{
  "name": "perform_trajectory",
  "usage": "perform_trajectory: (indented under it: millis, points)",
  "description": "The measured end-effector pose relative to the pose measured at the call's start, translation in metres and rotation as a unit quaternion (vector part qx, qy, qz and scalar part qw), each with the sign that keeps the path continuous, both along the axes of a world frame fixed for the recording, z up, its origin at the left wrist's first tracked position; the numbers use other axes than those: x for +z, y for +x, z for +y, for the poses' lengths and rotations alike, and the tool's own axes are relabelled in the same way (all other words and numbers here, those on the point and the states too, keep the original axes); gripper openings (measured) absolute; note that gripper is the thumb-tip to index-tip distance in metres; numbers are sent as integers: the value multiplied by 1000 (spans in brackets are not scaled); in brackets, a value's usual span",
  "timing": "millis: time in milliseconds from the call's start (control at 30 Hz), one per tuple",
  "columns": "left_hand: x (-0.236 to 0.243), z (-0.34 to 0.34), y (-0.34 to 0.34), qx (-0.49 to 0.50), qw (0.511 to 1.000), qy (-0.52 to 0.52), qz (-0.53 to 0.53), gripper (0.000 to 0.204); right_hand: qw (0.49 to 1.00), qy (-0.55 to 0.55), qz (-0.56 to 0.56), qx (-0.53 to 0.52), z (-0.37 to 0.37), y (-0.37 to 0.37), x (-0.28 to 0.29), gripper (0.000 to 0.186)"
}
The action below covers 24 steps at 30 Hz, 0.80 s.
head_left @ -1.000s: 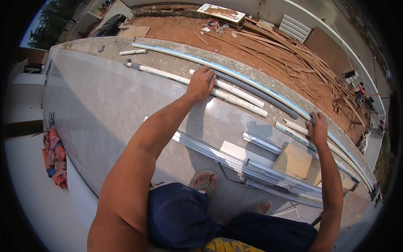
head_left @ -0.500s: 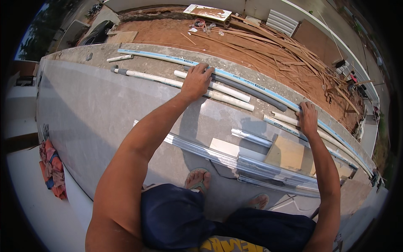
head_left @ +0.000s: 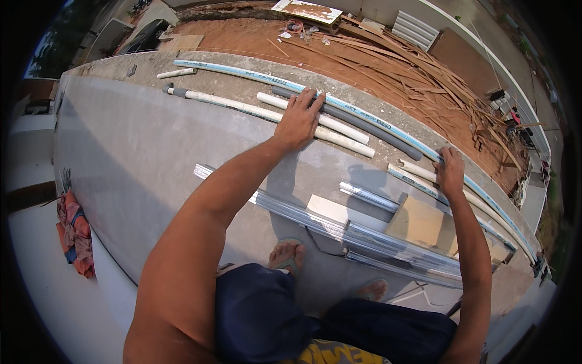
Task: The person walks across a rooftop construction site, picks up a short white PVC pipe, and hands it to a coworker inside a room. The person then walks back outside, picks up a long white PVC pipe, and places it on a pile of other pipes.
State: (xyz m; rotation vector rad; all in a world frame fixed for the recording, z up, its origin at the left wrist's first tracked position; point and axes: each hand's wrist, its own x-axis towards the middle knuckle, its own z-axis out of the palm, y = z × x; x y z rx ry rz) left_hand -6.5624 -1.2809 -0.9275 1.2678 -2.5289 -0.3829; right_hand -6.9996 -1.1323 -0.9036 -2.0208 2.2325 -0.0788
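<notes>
A long light-blue pipe (head_left: 364, 115) runs along the rough ledge, bending toward the far right. My left hand (head_left: 298, 121) reaches over the pipes, fingers extended and a little apart. Its fingertips lie by the blue pipe and a dark grey pipe (head_left: 388, 136). Beneath that hand pass a short white pipe (head_left: 342, 128) and a longer white pipe with a grey fitting (head_left: 227, 105). Farther right, my right hand (head_left: 450, 175) curls its fingers over the blue pipe. Next to its wrist lie another white pipe (head_left: 417, 171) and a second blue-marked pipe (head_left: 412, 180).
Silvery metal channels (head_left: 303, 215), a tan board (head_left: 418, 221) and a white board (head_left: 327, 209) lie near my feet. A crumpled reddish cloth (head_left: 76, 233) is at left. Beyond the ledge, scattered timber (head_left: 418, 73) covers red soil (head_left: 242, 42).
My left hand has slid slightly right along the pipes, and its fingers are spread a little more. The right hand stays at the blue pipe. The whole view has shifted slightly.
</notes>
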Motion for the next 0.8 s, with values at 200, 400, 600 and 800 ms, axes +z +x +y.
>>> perform_trajectory:
  millis: [200, 400, 600, 800]
  points:
    - [1, 3, 1, 13, 1000, 0, -3, 57, 1000, 5, 1, -4, -3, 3, 0, 39]
    - [2, 3, 1, 10, 1000, 4, -6, 59, 1000, 22, -15, -12, -6, 2, 4, 40]
    - [-1, 2, 1, 13, 999, -9, -29, 59, 1000, 27, -13, -8, -7, 3, 6, 41]
    - [-4, 2, 1, 15, 999, -14, -36, 58, 999, 22, -30, -8, -8, 4, 6, 39]
